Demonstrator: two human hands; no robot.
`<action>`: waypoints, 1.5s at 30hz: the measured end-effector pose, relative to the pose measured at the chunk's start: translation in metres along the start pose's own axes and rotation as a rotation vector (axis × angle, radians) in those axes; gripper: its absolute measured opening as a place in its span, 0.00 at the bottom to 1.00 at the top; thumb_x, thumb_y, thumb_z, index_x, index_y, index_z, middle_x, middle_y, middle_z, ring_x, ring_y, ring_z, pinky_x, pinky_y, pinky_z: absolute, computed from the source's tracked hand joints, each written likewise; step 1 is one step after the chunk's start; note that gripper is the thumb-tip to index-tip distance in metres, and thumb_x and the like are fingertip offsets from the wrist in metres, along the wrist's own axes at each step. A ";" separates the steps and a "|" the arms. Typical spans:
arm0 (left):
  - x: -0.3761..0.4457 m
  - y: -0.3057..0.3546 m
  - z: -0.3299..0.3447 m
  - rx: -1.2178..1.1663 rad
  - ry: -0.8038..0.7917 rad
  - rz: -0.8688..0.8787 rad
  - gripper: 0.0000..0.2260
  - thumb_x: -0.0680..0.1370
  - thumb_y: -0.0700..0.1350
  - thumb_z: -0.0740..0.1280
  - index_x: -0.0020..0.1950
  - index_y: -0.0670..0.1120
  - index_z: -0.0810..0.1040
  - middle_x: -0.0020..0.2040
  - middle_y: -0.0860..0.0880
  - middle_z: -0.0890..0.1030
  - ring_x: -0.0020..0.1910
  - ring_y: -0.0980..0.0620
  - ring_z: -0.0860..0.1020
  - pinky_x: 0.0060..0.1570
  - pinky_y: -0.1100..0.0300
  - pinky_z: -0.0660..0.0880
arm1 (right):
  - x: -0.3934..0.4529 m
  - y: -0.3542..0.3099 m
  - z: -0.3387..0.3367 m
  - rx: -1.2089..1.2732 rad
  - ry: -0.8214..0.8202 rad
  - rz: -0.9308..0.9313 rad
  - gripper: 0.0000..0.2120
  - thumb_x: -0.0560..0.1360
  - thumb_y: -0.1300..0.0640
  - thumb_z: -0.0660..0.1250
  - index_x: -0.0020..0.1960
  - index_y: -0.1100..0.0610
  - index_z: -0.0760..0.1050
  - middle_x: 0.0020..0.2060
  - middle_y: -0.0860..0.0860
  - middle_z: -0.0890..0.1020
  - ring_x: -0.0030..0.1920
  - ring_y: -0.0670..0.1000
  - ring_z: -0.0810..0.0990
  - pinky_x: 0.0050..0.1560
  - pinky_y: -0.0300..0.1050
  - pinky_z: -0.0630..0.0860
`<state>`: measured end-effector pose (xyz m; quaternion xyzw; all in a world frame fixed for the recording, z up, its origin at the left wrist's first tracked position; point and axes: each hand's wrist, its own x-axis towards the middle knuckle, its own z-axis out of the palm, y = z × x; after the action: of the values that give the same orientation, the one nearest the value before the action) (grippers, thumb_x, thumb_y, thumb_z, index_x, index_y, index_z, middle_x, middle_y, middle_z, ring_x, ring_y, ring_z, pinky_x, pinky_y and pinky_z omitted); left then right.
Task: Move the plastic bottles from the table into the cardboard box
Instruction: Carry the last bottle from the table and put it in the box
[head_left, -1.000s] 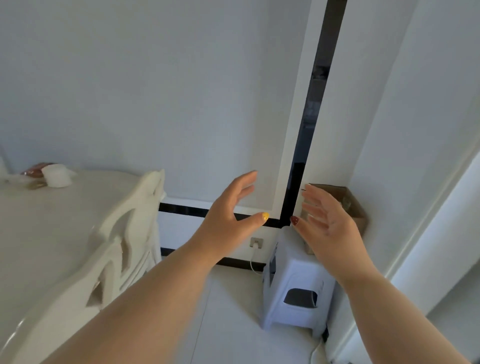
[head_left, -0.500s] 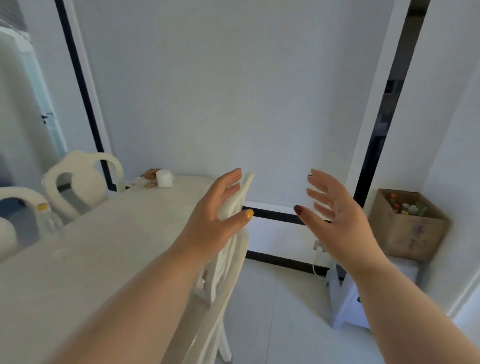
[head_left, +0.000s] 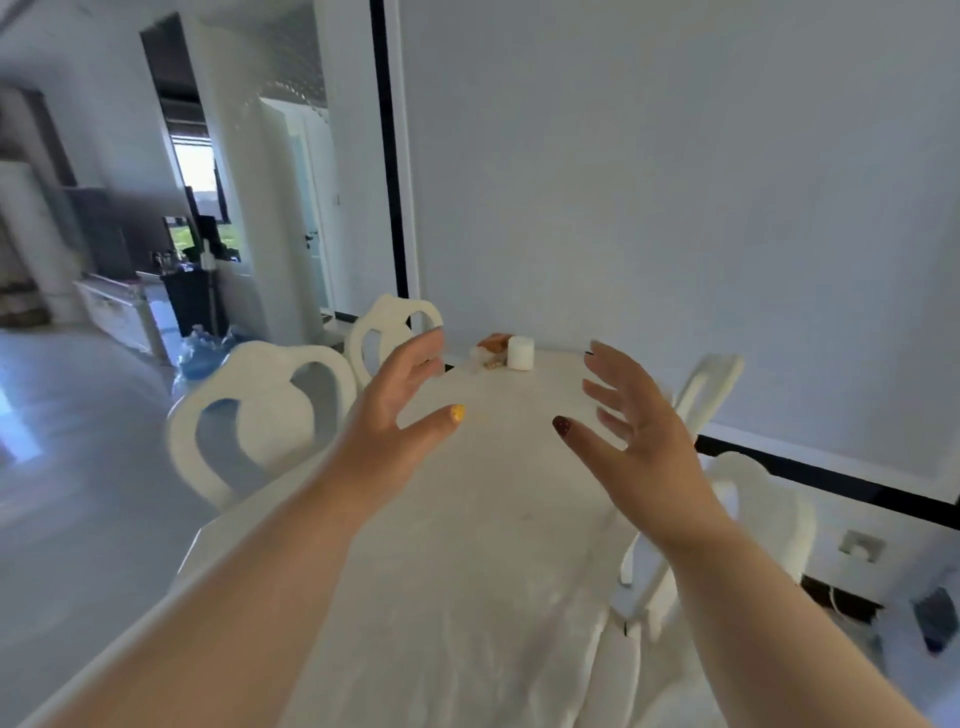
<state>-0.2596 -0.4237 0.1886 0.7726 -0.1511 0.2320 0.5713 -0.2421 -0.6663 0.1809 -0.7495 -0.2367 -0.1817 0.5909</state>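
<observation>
Hovering empty with fingers spread over the tabletop (head_left: 467, 571), the left hand (head_left: 395, 421) and right hand (head_left: 639, 441) risk grabbing the white cup (head_left: 520, 353) beyond them (no bottle or cardboard box shows in view).

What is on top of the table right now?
At the far end of the table stand a white roll and blurred orange-brown items beside it. No bottle shows on it. Both forearms cover the near part.
</observation>
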 end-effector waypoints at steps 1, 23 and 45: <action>0.000 -0.006 -0.012 0.009 0.014 -0.006 0.27 0.69 0.55 0.71 0.67 0.69 0.71 0.71 0.62 0.73 0.73 0.61 0.69 0.72 0.44 0.65 | 0.005 -0.001 0.015 0.008 -0.017 -0.006 0.31 0.74 0.52 0.73 0.74 0.42 0.66 0.67 0.35 0.74 0.66 0.38 0.74 0.66 0.38 0.71; 0.157 -0.253 -0.237 0.026 -0.036 -0.244 0.30 0.67 0.56 0.72 0.67 0.72 0.68 0.66 0.72 0.73 0.70 0.69 0.67 0.64 0.61 0.66 | 0.184 0.109 0.320 -0.102 -0.070 0.215 0.33 0.73 0.50 0.73 0.74 0.43 0.65 0.70 0.43 0.73 0.67 0.44 0.75 0.68 0.44 0.70; 0.261 -0.451 -0.286 -0.170 -0.462 -0.314 0.29 0.77 0.35 0.70 0.74 0.55 0.69 0.73 0.59 0.72 0.72 0.65 0.68 0.73 0.58 0.63 | 0.275 0.289 0.487 -0.459 0.275 0.764 0.25 0.70 0.43 0.74 0.65 0.47 0.75 0.59 0.46 0.82 0.62 0.50 0.78 0.55 0.43 0.72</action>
<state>0.1336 -0.0068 0.0292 0.7685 -0.1747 -0.0550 0.6131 0.1448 -0.2095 -0.0131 -0.8634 0.1830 -0.0965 0.4601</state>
